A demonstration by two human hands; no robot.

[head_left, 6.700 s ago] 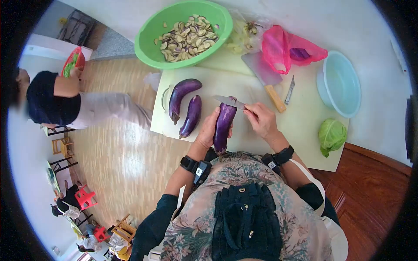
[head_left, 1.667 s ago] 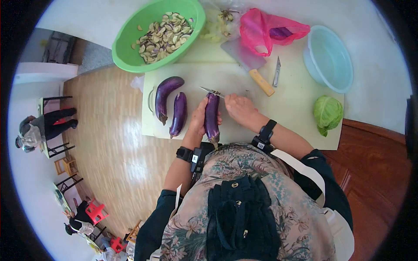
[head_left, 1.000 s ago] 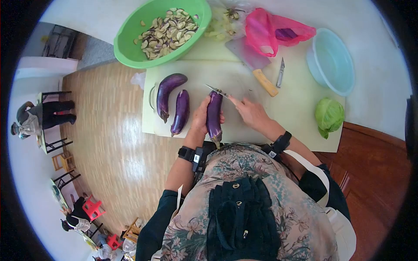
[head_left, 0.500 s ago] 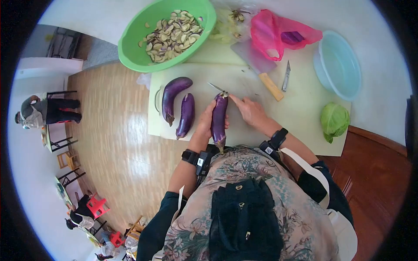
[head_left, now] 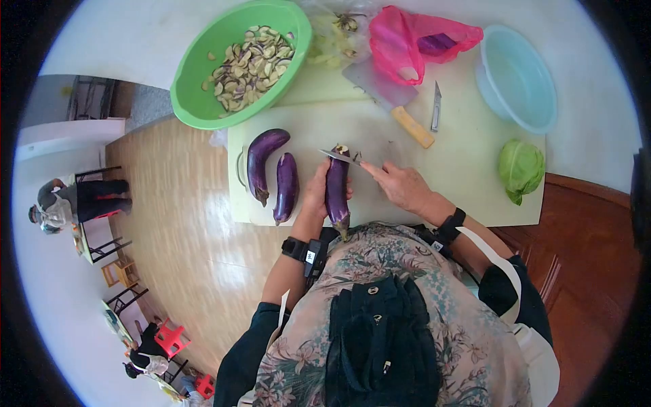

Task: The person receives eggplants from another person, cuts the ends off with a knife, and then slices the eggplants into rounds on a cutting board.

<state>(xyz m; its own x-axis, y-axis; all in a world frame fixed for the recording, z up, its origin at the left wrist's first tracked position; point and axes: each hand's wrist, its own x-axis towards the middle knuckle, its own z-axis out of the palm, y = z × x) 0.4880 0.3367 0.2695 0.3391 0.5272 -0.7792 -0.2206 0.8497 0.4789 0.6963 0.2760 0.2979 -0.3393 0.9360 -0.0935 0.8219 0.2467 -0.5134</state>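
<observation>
A long purple eggplant [head_left: 337, 192] points away from me, its stem end near my body. My left hand [head_left: 317, 190] is wrapped round it, thumb on the left and fingertips showing on the right. In my right hand [head_left: 401, 186] is a small knife [head_left: 338, 157], its blade lying across the far end of the eggplant, where a pale cut patch shows. Left of my hands, a curved eggplant [head_left: 262, 163] and a shorter eggplant [head_left: 287, 188] lie on the white cutting board [head_left: 271, 218].
A green basin [head_left: 184, 102] of eggplant slices stands far left. Beyond my hands lie a cleaver [head_left: 411, 127], a folding blade [head_left: 436, 107] and a pink bag [head_left: 400, 41]. A blue basin [head_left: 487, 78] and a cabbage [head_left: 521, 169] are on the right. Other people work far left.
The knife has moved from beyond the eggplant's far tip to lie across it, and my right hand has shifted slightly right and nearer. My left hand still holds the eggplant. The view has shifted.
</observation>
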